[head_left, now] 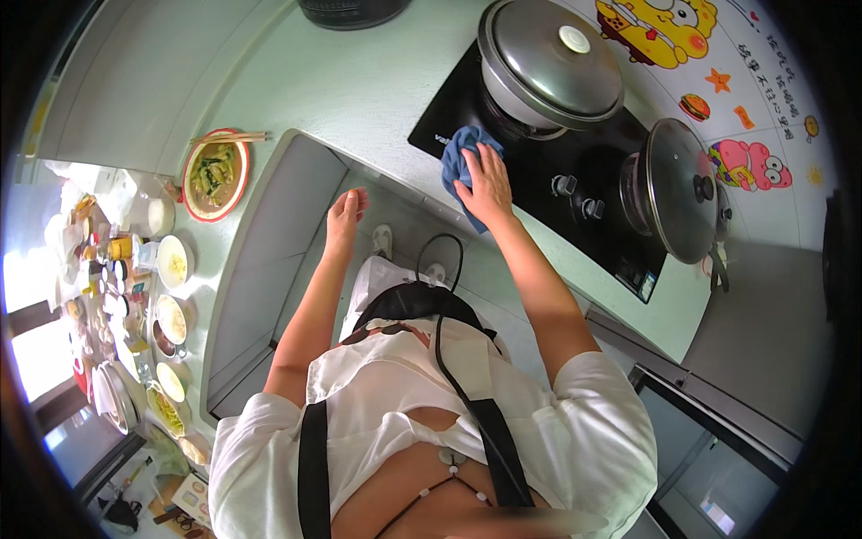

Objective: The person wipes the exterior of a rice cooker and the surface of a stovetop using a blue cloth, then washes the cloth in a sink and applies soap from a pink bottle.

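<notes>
My right hand rests on a crumpled blue cloth, fingers spread over it and pressing it down. The cloth lies at the front left corner of the black glass cooktop, with part of it draping over the counter edge. Loosely curled, my left hand hovers above the floor by the cabinets, and I see nothing in it. On the cooktop's far burner stands a large steel pot with a domed lid. A pan with a glass lid sits on the right burner.
A red-rimmed plate of green vegetables stands on the left counter, chopsticks across its rim. Nearer along that counter are several bowls, including a white bowl, with jars behind them. A black appliance stands at the back. A black cable hangs before me.
</notes>
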### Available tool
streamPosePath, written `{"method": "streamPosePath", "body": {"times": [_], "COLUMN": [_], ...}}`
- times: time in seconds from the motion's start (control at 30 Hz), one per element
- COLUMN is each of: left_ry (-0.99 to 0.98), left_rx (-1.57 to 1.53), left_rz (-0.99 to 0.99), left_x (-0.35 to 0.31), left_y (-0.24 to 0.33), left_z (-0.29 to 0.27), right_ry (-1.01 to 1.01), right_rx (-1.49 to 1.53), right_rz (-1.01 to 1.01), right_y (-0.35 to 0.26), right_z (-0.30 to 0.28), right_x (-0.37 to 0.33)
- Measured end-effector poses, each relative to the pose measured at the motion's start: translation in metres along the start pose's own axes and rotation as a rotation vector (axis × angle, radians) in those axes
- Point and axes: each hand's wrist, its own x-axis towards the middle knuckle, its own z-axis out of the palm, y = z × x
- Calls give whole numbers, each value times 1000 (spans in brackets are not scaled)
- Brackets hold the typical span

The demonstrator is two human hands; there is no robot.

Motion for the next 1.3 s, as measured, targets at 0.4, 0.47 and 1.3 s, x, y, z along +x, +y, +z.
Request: {"method": "streamPosePath", "body": {"times": [0.4,0.47,1.3], "left_ry": [101,101,-27], "left_rx": [17,-17,198], "left_rz": [321,299,337], "left_x": [100,105,69], "left_y": [42,47,14], "left_z": [-7,-8,61], "right_ry": [-75,-122,-121], "right_rx": [144,225,-120], "right_rz": [-159,-196,676], "right_y": [-89,-98,119], "right_z": [75,64,-149], "right_x": [92,74,-281]}}
